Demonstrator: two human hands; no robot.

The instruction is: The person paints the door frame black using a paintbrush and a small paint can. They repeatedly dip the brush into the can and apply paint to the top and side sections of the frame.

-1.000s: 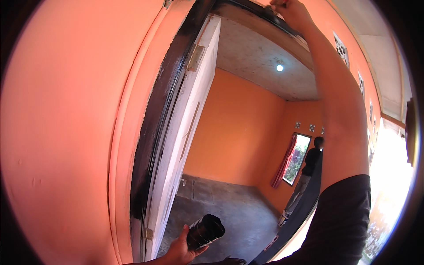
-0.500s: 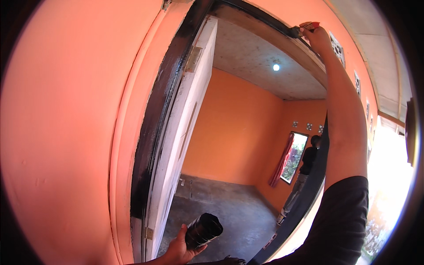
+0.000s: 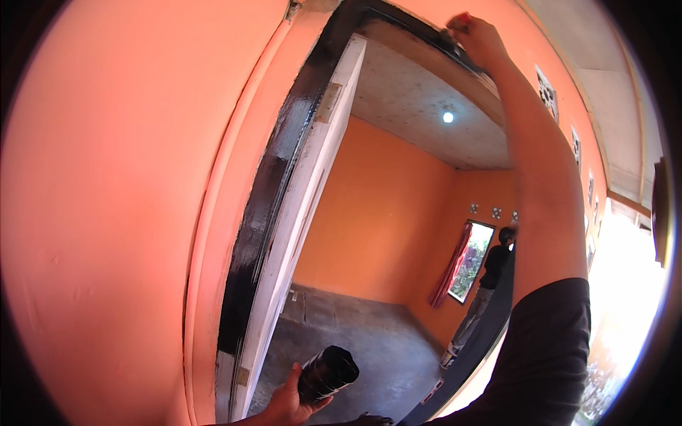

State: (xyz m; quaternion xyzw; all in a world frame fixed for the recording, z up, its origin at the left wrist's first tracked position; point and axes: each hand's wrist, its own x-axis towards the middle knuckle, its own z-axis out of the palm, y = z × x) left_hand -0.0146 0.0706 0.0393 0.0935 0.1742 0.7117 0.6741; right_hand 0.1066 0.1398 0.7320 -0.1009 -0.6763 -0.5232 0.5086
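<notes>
My right hand [image 3: 483, 42] is raised overhead, closed around a paintbrush [image 3: 462, 20] with a red handle. Its bristles, partly blurred, are at the top beam [image 3: 408, 27] of a door frame, which is coated in glossy black. Low in front of me, my left hand [image 3: 290, 403] grips a black-smeared paint can [image 3: 328, 376], tilted with its mouth toward the upper right. Wet-looking black paint covers the left upright [image 3: 278, 153] of the frame, except for a paler stretch near the bottom. The fingertips behind the can are partly hidden.
A white door [image 3: 312, 184] stands ajar inside the left upright. Past the doorway, a person [image 3: 491, 266] in dark clothes stands by a window [image 3: 470, 263] with a red curtain. A salmon wall [image 3: 121, 213] borders the frame. A lit bulb [image 3: 447, 118] hangs from the ceiling.
My right hand and the brush have moved left along the top beam. The view has shifted slightly. My left hand keeps the can in nearly the same place.
</notes>
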